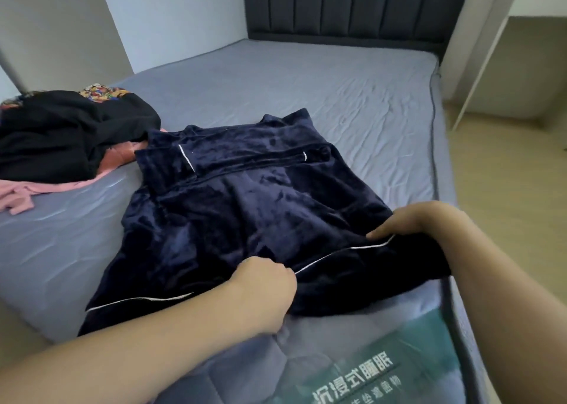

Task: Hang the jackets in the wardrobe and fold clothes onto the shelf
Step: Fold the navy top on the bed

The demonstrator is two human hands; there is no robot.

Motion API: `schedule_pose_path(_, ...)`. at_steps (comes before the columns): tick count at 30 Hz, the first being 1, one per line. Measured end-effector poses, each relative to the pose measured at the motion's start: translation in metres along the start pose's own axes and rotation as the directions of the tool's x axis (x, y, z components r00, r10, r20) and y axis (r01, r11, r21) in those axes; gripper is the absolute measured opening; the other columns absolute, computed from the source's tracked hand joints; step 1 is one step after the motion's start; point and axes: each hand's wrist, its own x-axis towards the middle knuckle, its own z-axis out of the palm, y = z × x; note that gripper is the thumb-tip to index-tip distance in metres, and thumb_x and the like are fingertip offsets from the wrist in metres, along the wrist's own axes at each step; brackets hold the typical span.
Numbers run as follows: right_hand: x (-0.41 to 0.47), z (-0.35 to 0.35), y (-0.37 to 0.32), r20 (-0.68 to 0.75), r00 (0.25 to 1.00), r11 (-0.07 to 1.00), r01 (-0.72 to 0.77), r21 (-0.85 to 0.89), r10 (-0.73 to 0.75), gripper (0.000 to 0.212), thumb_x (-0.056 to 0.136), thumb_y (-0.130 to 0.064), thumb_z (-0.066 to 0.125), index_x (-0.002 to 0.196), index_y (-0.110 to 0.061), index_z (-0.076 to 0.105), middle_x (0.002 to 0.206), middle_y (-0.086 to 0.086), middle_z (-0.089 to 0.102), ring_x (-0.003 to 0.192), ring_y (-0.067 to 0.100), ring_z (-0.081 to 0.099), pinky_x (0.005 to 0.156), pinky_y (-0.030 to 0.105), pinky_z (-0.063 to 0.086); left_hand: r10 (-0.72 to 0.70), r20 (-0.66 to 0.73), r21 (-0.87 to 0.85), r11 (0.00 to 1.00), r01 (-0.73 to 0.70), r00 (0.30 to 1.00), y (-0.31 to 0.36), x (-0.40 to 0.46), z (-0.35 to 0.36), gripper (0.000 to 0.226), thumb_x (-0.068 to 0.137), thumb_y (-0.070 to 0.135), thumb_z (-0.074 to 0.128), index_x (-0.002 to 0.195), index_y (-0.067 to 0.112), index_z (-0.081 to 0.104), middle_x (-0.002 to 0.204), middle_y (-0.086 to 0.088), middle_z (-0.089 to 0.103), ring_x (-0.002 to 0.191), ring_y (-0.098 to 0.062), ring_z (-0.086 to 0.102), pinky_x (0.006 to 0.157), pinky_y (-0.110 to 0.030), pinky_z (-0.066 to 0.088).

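Observation:
A dark navy velvet garment (239, 207) with thin white piping lies spread flat on the mattress (352, 96), collar end toward the headboard. My left hand (264, 287) grips its near hem at the middle, fingers curled into the fabric. My right hand (408, 222) pinches the same hem further right, thumb on top by the white piping. The near edge of the cloth hangs slightly over the bed's front corner.
A heap of clothes sits at the left edge of the bed: a black garment (67, 133), a patterned one (101, 92) behind it, a pink one (21, 194) beneath. A dark headboard (352, 4) stands at the back. Wooden floor (506, 173) lies right.

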Motion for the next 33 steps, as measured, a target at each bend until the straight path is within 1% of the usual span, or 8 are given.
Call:
schedule_pose_path(3,-0.011,0.001,0.004,0.215,0.96,0.837,0.034,0.547,-0.179,0.041,0.068,-0.034,0.08,0.094,-0.003,0.075,0.089,0.02,0.073,0.074,0.033,0.072,0.063,0.039,0.058,-0.001,-0.019,-0.289,0.957,-0.005,1.0,-0.028,0.027,-0.031,0.014,0.078,0.015,0.051,0.09,0.016,0.057,0.101,-0.009,0.066,0.094,-0.032,0.064,0.074,-0.035,0.051)
schedule_pose_path(6,-0.011,-0.009,0.002,0.003,0.899,0.266,0.127,0.955,-0.437,0.025,0.077,-0.027,0.069,0.081,-0.002,0.075,0.078,0.012,0.073,0.068,0.024,0.072,0.055,0.029,0.057,-0.025,0.08,-0.345,0.937,0.051,0.996,-0.039,0.035,-0.044,0.019,0.081,0.025,0.052,0.099,0.02,0.053,0.104,-0.005,0.064,0.091,-0.028,0.061,0.08,-0.039,0.052)
schedule_pose_path(11,0.01,-0.008,0.003,-0.228,0.927,-0.435,0.082,0.897,-0.296,0.007,0.088,-0.017,0.052,0.086,-0.012,0.055,0.076,0.003,0.06,0.069,0.019,0.063,0.059,0.026,0.055,-0.189,0.218,0.087,0.981,0.174,0.957,0.002,0.007,0.005,0.09,0.079,0.046,0.061,0.148,0.016,0.011,0.131,-0.014,0.04,0.11,-0.037,0.053,0.08,-0.044,0.05)
schedule_pose_path(15,0.004,0.005,-0.001,-0.198,0.854,-0.12,0.16,0.98,-0.481,0.042,0.077,-0.053,0.068,0.092,-0.014,0.077,0.09,0.007,0.074,0.084,0.022,0.07,0.079,0.032,0.053,-0.309,0.016,0.068,0.949,0.307,0.951,-0.036,0.011,-0.011,0.031,0.084,0.006,0.054,0.114,0.015,0.053,0.097,-0.002,0.06,0.081,-0.022,0.06,0.058,-0.031,0.044)
schedule_pose_path(20,-0.016,0.001,-0.02,-0.072,0.927,0.523,0.271,0.808,-0.368,0.015,0.085,-0.007,0.052,0.072,-0.004,0.06,0.057,0.009,0.062,0.047,0.018,0.062,0.043,0.022,0.049,-0.086,0.233,-0.032,0.995,0.096,0.969,-0.037,-0.005,-0.021,0.013,0.076,0.004,0.048,0.083,0.015,0.052,0.08,-0.001,0.053,0.068,-0.021,0.05,0.06,-0.032,0.043)
schedule_pose_path(24,-0.015,-0.014,-0.006,-0.494,0.862,0.068,0.503,0.861,-0.116,0.032,0.101,-0.008,0.027,0.074,-0.017,0.042,0.067,0.0,0.049,0.054,0.011,0.052,0.046,0.018,0.045,0.016,0.179,-0.273,0.961,0.034,0.984,-0.037,-0.012,-0.042,0.003,0.079,0.013,0.049,0.077,0.016,0.049,0.078,-0.003,0.056,0.064,-0.021,0.052,0.053,-0.031,0.042)
schedule_pose_path(28,0.002,0.003,0.017,-0.338,0.925,-0.415,0.38,0.827,0.173,0.014,0.095,-0.021,0.034,0.082,-0.018,0.039,0.073,0.004,0.045,0.069,0.021,0.048,0.062,0.022,0.039,0.038,0.275,-0.109,0.994,-0.008,0.961,0.009,-0.02,-0.041,0.059,0.08,0.035,0.056,0.134,0.016,0.038,0.092,-0.009,0.054,0.082,-0.028,0.058,0.063,-0.034,0.046)
schedule_pose_path(33,-0.003,0.0,0.016,-0.323,0.912,-0.519,0.409,0.75,0.252,0.015,0.09,-0.018,0.039,0.075,-0.022,0.036,0.066,0.002,0.039,0.061,0.018,0.042,0.055,0.017,0.033,-0.117,0.347,0.196,0.979,0.05,0.93,0.038,-0.026,-0.038,0.041,0.09,0.029,0.058,0.126,0.011,0.06,0.117,-0.009,0.06,0.103,-0.037,0.063,0.078,-0.044,0.055)
